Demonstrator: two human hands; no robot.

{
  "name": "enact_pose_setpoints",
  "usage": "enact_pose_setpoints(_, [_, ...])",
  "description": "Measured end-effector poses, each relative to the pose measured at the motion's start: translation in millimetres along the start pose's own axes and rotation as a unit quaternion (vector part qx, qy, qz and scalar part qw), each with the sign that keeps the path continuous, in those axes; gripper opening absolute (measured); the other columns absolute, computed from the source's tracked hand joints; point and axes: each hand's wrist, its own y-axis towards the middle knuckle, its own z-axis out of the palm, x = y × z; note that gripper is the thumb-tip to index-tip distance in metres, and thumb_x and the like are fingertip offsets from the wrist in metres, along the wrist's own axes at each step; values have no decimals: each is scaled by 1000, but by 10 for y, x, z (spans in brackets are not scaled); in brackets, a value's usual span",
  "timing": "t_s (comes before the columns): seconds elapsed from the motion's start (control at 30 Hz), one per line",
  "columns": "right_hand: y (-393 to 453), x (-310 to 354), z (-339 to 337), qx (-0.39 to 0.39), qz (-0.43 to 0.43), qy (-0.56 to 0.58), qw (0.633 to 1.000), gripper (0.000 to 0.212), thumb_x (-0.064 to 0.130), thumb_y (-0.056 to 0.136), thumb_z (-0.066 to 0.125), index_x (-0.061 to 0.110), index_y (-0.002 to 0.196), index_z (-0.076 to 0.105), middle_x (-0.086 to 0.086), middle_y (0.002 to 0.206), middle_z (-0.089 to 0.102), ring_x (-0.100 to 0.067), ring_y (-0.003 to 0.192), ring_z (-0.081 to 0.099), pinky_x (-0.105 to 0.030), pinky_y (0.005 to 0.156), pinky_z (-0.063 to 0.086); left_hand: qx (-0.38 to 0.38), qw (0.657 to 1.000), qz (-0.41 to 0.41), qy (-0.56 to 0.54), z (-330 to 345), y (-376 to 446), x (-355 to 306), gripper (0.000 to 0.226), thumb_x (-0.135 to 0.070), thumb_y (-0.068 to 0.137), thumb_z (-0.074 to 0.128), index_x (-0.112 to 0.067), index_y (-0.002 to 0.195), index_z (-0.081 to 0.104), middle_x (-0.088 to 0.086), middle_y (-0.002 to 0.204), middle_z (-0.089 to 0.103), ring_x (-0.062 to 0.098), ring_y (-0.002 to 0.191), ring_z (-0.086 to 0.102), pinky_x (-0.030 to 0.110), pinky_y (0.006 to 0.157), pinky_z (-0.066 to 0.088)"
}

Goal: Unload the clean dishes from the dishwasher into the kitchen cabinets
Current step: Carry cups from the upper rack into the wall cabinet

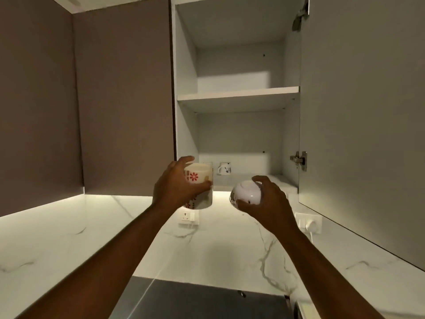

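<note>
Two bare hands are raised at the centre of the frame, in front of an open white wall cabinet (186,72). The left hand (174,187) has its grip closed around a tall cream ceramic mug with red flower prints (202,180); the thumb lies across the front of the mug and the fingers (184,160) curl over its top rim. The mug is held upright, at the level of the cabinet's lower edge, left of centre. The right hand (266,201) has its grip closed on a small round white bowl (245,192), which is turned so that its base faces the camera; it is just right of centre, a little lower than the mug and apart from it.

Inside the cabinet, on the bottom shelf (276,179), a small white cup with dark markings (224,169) stands near the back wall, between the two hands as the frame shows it. The middle white shelf (239,93) crosses the cabinet in the upper centre. The grey cabinet door (363,111) stands open at the right side of the frame, with a metal hinge (300,158) at its inner edge. A closed brown cabinet front (124,95) fills the left side. Below, a white marble-patterned wall (92,226) carries a white wall socket (188,216) under the mug and a second white socket with a plug (309,223) at the right. A dark grey tabletop (195,300) shows at the bottom centre.
</note>
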Motion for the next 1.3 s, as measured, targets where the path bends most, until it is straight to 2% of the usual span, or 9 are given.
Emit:
enact_pose_setpoints(0.1, [401, -77, 84, -13, -9, 8, 1000, 83, 58, 65, 83, 31, 135, 48, 1, 126, 59, -22, 109, 57, -39, 87, 54, -11, 1000, 9, -15, 109, 458, 46, 87, -61, 60, 81, -37, 136, 45, -5, 122, 59, 18, 98, 61, 42, 83, 57])
enact_pose_setpoints(0.23, [901, -117, 247, -29, -25, -8, 999, 83, 57, 64, 82, 28, 135, 50, -2, 129, 60, -25, 112, 58, -46, 89, 55, -20, 999, 21, -17, 250, 985, 167, 80, -60, 64, 80, -33, 133, 49, -9, 110, 59, 14, 88, 63, 33, 75, 58])
enact_pose_setpoints(0.4, [1366, -113, 445, -32, -10, -62, 998, 85, 58, 66, 82, 27, 138, 49, -4, 131, 59, -24, 112, 57, -38, 90, 52, 9, 999, 15, -30, 595, 1531, 475, 63, -58, 64, 82, -35, 116, 54, -6, 104, 63, 12, 80, 63, 31, 70, 58])
enact_pose_setpoints(0.6, [1753, -244, 758, -39, 19, -57, 997, 82, 55, 65, 85, 24, 134, 53, -5, 128, 63, -26, 108, 60, -41, 90, 54, 33, 998, -4, -53, 1118, 2007, 803, 59, -54, 65, 83, -30, 111, 55, -1, 102, 67, 17, 79, 66, 35, 73, 59])
enact_pose_setpoints(0.8, [2036, -354, 1090, -16, 43, -68, 997, 83, 52, 62, 88, 23, 132, 55, -7, 127, 63, -27, 112, 59, -35, 87, 51, 64, 998, -14, -23, 1501, 2217, 1027, 63, -51, 66, 84, -21, 114, 56, 4, 108, 66, 22, 84, 65, 35, 76, 58])
enact_pose_setpoints(0.93, [2194, -442, 1218, 1, 50, -72, 996, 82, 54, 60, 88, 23, 129, 55, -4, 127, 64, -25, 111, 59, -39, 90, 53, 68, 997, -29, -14, 1662, 2291, 1148, 63, -52, 65, 84, -20, 112, 57, 6, 108, 66, 24, 88, 65, 37, 79, 58])
enact_pose_setpoints(1.13, [2417, -620, 1127, 8, 74, -92, 993, 76, 54, 62, 87, 25, 126, 57, -3, 121, 61, -24, 109, 58, -38, 91, 51, 69, 996, -47, -18, 1797, 2378, 1214, 59, -51, 62, 84, -20, 104, 57, 6, 106, 67, 25, 88, 66, 36, 79, 58])
enact_pose_setpoints(1.3, [2619, -855, 991, 11, 109, -137, 984, 75, 52, 65, 86, 23, 128, 57, -7, 129, 60, -26, 115, 57, -36, 93, 49, 90, 994, -48, -35, 1856, 2423, 1264, 59, -46, 65, 86, -17, 106, 54, 5, 104, 66, 25, 88, 66, 39, 79, 59])
